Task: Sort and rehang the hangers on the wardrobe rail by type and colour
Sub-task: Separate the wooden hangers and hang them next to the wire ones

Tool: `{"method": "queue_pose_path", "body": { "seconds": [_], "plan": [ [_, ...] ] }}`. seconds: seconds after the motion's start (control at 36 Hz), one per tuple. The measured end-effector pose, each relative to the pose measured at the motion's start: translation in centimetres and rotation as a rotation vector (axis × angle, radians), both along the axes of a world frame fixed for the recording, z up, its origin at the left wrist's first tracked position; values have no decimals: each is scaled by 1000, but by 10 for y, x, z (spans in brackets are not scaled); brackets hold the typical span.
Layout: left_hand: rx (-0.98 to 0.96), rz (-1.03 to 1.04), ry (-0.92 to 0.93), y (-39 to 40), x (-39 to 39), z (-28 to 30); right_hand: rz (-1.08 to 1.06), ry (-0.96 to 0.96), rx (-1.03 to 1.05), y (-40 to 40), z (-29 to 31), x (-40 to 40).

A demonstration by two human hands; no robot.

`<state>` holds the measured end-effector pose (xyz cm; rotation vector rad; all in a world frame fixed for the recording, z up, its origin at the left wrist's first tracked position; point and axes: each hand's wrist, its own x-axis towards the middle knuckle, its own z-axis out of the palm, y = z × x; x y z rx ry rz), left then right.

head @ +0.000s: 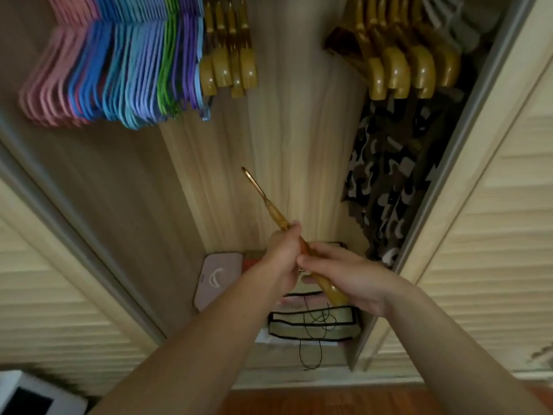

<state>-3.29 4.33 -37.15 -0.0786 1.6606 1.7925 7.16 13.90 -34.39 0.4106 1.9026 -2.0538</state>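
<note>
Both hands (fingers curled) around one wooden hanger, seemingly edge-on.

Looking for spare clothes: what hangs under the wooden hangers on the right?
Under the right wooden hangers hangs a camouflage-patterned garment. Its upper part is hidden by the hangers; whether more clothes hang behind it cannot be seen.

Wooden hangers: four far left-centre, about five far right, one near, held by two hands. Coloured ones (too blurred to count).
</note>
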Motion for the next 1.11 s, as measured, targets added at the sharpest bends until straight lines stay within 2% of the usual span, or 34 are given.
{"method": "queue_pose_path", "body": {
  "seconds": [0.08,0.17,0.22,0.28,0.36,0.42,0.47,0.53,0.56,0.61,0.75,0.94,1.11],
  "plan": [
    [-77,50,116,20,-7,17,-43,84,280,9,12,3],
    [-120,-61,247,30,-13,45,-201,169,487,11,34,-5],
    [-131,-179,337,32,-15,61,-268,203,520,10,50,-12],
    [-164,-266,548,34,-19,94,-334,252,539,17,78,-21],
    [-269,-226,982,30,-28,159,-418,364,608,25,131,-35],
    [-477,-162,1279,18,-40,195,-476,417,647,28,160,-46],
    [-796,-97,1616,-9,-60,225,-514,466,659,27,189,-63],
    [-1106,-65,1786,-35,-82,239,-539,480,670,25,210,-79],
    [-1233,-62,1781,-47,-90,242,-543,483,689,25,218,-86],
    [-1338,-76,1719,-69,-101,247,-537,507,716,20,234,-100],
    [-1366,-152,1719,-99,-111,248,-533,457,782,12,255,-137],
    [-1430,-250,1737,-111,-115,240,-516,418,648,4,259,-172],
    [-1432,-211,1782,-117,-122,236,-402,363,654,-6,245,-191]
  ]
}}
